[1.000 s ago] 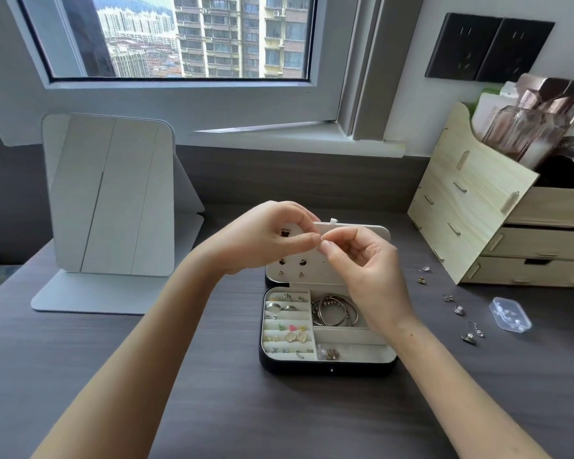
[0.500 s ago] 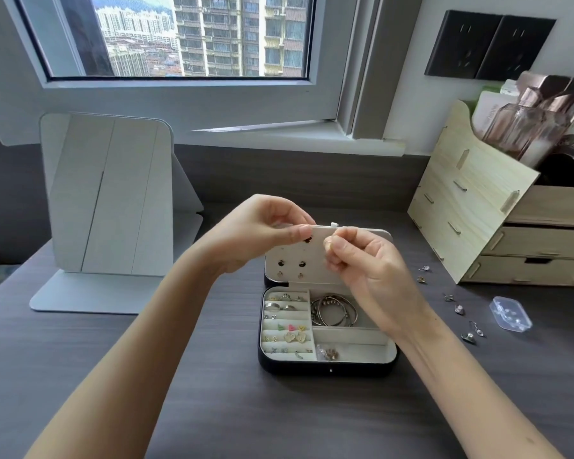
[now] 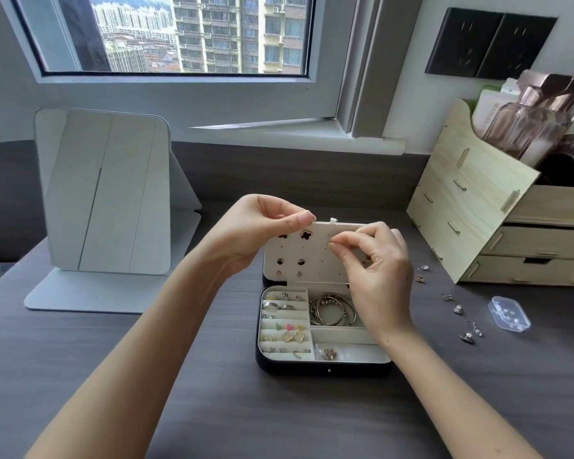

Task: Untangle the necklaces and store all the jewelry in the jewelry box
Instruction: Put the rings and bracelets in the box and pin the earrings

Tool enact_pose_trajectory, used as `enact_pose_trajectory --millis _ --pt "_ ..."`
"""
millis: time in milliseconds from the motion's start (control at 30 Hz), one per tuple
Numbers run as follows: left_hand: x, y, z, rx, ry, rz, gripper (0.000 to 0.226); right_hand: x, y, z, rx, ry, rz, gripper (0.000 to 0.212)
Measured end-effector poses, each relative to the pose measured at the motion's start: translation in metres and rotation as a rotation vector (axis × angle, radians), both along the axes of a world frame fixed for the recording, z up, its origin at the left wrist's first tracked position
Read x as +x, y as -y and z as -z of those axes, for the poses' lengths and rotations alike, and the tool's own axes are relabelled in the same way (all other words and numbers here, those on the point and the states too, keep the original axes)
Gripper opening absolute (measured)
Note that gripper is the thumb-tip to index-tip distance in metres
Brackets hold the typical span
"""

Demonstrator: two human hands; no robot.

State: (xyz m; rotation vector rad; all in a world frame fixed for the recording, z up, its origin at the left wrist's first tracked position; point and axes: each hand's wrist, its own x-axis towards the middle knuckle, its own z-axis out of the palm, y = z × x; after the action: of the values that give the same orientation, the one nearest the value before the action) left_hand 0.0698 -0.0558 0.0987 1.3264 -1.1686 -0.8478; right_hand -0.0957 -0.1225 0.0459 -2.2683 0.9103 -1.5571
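Head view: far left of the jewelry box (image 3: 325,368) a white folding mirror (image 3: 103,193) stands on the dark desk (image 3: 196,399). The left hand (image 3: 256,233) comes in from the box's left and pinches the upper left corner of the earring panel (image 3: 315,260) between thumb and forefinger.

The jewelry box sits at the middle of the desk, open, with a dark shell and cream lining. Its lid stands upright, and the panel is dotted with holes and carries dark clover studs (image 3: 305,234) and smaller pieces. In the base, the left column of padded slots holds rings (image 3: 275,305), coloured studs and pale heart shapes. The upper right compartment holds a stack of bangles (image 3: 332,313), and the lower right one holds a small clear bag.

The right hand (image 3: 375,266) is over the box's right half, thumb and forefinger pinching a tiny item (image 3: 331,244) against the panel, too small to make out.

Right of the box lie loose earrings (image 3: 458,309), then a clear plastic case (image 3: 509,313). A wooden organizer (image 3: 478,207) stands behind them.
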Motion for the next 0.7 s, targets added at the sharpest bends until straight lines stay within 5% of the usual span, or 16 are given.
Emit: enact_pose_trajectory --millis 433,600,700 --pt "0.002 -0.004 -0.003 0.028 -0.039 0.085 0.014 0.004 0.0 -0.006 -0.099 -0.046 0.091 0.006" --pt "0.005 -0.004 -0.002 0.025 -0.059 0.168 0.011 0.0 0.005 -0.013 -0.159 -0.117 0.206 0.031" --pt "0.01 -0.004 0.0 0.018 -0.081 0.205 0.012 -0.006 0.01 -0.014 -0.205 -0.174 0.141 0.026"
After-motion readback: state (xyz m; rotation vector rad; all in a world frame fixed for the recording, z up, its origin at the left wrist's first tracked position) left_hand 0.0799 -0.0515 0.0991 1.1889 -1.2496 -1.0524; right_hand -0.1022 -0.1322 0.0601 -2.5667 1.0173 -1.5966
